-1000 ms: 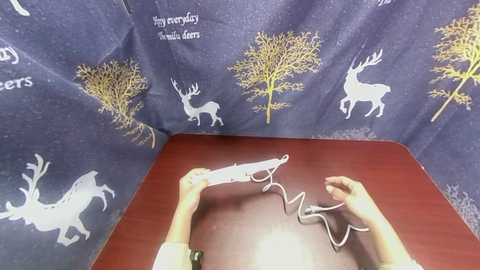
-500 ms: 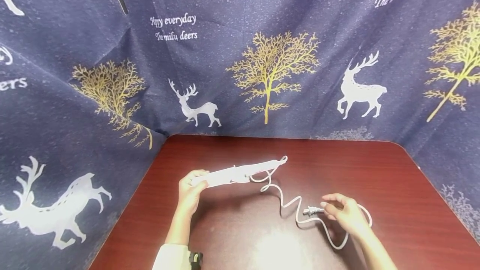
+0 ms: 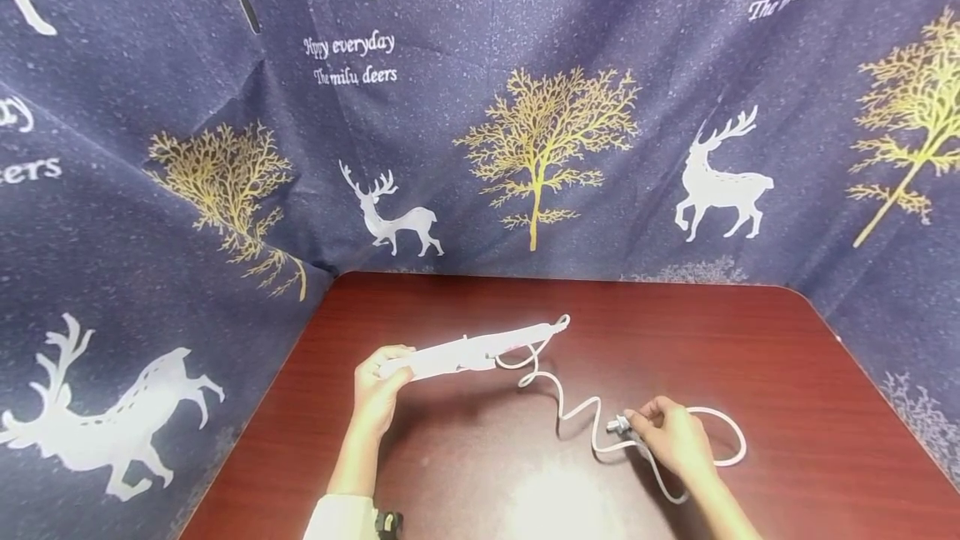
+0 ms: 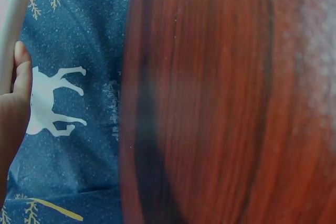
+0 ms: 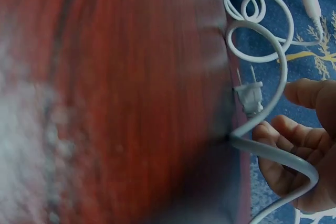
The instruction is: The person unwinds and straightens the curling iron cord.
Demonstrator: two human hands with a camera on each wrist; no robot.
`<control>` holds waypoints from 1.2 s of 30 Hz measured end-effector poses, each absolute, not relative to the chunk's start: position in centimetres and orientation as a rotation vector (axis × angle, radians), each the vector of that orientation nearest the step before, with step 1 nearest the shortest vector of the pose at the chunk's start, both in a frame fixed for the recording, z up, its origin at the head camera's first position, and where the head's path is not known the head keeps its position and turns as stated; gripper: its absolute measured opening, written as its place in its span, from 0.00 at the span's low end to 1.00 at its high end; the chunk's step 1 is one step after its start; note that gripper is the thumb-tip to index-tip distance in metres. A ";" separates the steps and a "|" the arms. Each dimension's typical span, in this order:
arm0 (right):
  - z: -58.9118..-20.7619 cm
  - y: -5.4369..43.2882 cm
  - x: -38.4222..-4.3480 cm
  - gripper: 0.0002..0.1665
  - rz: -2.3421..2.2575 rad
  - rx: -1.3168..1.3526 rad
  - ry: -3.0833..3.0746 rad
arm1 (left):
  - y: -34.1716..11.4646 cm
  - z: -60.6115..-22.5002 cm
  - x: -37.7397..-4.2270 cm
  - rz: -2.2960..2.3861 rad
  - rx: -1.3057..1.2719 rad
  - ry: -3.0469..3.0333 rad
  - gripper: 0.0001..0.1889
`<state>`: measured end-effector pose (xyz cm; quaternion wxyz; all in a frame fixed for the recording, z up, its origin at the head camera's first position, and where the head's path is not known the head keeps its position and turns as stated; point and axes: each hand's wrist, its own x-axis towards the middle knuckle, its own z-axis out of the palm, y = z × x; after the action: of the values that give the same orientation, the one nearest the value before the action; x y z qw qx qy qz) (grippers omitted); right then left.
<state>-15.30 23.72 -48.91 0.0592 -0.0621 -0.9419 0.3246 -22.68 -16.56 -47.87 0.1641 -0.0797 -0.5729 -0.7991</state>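
A long white corded appliance (image 3: 457, 357), shaped like a hair straightener, is held in the air over the table's left half. My left hand (image 3: 380, 390) grips its wider left end, with the thumb along the near side. In the left wrist view, part of the white appliance (image 4: 9, 40) shows beside the thumb. Its white cord (image 3: 581, 408) leaves the right end and winds across the table. My right hand (image 3: 675, 436) pinches the base of the two-pronged plug (image 3: 619, 424), prongs pointing left. The right wrist view shows fingertips at the base of the plug (image 5: 250, 98).
A dark red wood-grain table (image 3: 480, 432) spreads under both hands. A blue cloth with white deer and gold trees (image 3: 480, 115) hangs behind and at the sides. The cord (image 3: 738, 432) loops round behind the right hand.
My right hand has moved left and closed its thumb and fingers on the plug. The cord behind it has swung into a wider loop. The left hand keeps its grip nearly still.
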 end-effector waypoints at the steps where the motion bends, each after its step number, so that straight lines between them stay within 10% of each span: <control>1: -49.0 23.7 -15.4 0.18 0.975 -0.178 -2.851 | -16.6 -47.9 -22.7 -2.275 -0.230 -1.634 0.13; 27: -49.9 24.5 -17.4 0.10 1.061 0.013 -2.905 | -16.8 -47.3 -22.6 -2.246 -0.278 -1.652 0.12; 36: -49.1 25.1 -17.0 0.28 1.155 -0.102 -2.769 | -16.9 -47.4 -22.6 -2.249 -0.238 -1.651 0.11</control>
<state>-16.95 25.07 -49.12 0.0700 -0.0340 -0.9201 0.3838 -22.57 -16.88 -47.36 0.1700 -0.0837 -0.5810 -0.7916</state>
